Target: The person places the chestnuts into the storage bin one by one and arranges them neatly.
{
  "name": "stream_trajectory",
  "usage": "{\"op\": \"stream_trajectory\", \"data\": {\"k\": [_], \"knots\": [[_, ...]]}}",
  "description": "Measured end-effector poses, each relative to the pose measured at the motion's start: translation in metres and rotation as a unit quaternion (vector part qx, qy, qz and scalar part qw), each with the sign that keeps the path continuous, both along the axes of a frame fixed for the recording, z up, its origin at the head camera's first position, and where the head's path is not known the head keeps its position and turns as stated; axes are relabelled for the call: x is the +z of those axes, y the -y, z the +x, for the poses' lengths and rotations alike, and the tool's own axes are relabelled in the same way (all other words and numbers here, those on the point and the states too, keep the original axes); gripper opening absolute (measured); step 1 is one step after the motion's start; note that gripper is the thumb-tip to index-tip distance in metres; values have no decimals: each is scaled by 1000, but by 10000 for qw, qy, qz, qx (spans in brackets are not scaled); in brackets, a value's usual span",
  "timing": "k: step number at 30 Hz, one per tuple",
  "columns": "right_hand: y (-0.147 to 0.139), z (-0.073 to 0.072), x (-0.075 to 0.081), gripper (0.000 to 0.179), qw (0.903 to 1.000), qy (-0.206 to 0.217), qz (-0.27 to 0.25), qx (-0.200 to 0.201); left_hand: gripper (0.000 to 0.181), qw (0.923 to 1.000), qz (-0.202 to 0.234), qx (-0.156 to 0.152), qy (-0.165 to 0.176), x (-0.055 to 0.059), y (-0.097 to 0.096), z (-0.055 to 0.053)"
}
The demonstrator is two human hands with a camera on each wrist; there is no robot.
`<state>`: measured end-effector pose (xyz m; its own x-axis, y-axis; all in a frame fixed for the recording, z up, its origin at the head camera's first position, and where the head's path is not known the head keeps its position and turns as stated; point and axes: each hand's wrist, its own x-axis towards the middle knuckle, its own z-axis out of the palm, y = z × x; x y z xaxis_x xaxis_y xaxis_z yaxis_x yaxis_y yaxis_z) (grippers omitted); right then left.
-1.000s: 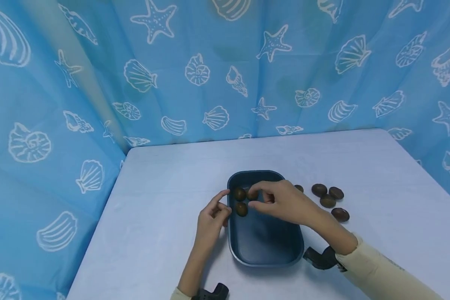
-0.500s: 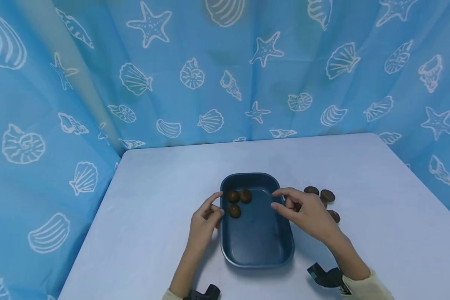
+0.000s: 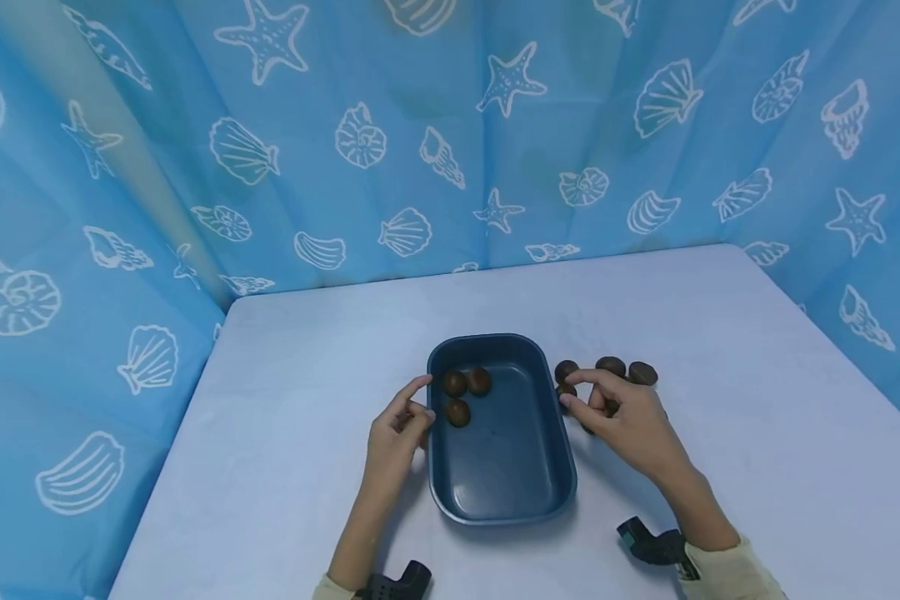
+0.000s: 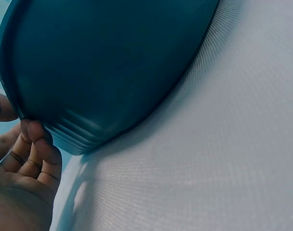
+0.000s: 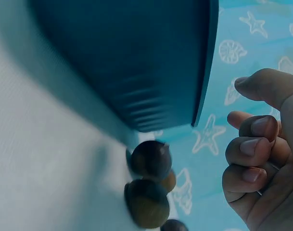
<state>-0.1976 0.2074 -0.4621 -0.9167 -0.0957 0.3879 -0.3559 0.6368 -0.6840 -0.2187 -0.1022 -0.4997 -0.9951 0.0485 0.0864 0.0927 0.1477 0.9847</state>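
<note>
A dark blue rectangular tray (image 3: 506, 467) with rounded corners stands on the table. Three small, glossy, dark brown round fruits (image 3: 457, 412) lie in its far left part. My left hand (image 3: 392, 437) holds the tray's left side, thumb at the rim and fingers curled against the outer wall in the left wrist view. Just beyond the right rim, my right hand (image 3: 633, 425) hovers over more loose brown fruits (image 5: 148, 204). Its thumb and index finger are spread with nothing between them, while the other fingers curl inward. Part of the loose group is hidden behind this hand.
A white cloth (image 3: 300, 433) covers the table. Blue curtains (image 3: 390, 75) with white shell and starfish prints hang behind it and at the sides. Each wrist carries a black camera mount (image 3: 656, 546).
My right hand has moved from above the fruits inside the tray to the loose ones on the right. The left hand stays at the rim. The head view has shifted slightly.
</note>
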Motion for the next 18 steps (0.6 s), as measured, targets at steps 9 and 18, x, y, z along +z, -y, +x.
{"op": "stream_trajectory", "data": {"k": [9,18], "knots": [[-15,4,-11,24,9986,-58,449,-260,45,9999,94,-13,33,1,-1,1],[-25,10,-24,25,9964,-60,679,-504,46,9998,116,-26,140,1,0,0]]}}
